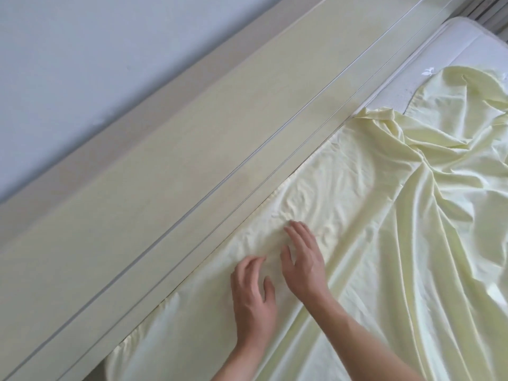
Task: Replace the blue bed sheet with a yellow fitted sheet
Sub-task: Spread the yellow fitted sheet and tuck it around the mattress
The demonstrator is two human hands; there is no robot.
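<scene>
hands: left hand (254, 292) and right hand (303, 259) are laid flat, fingers spread, on yellow fitted sheet (371, 243) by headboard (165, 188) edge | risk: bunched far corner, mattress (467, 48) bared; tucked edge may be dragged out

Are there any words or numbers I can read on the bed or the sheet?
No words or numbers show anywhere.
Mattress: only a small white embroidered mark, a shape, not letters.
Yellow sheet: plain.
Headboard: plain.
</scene>
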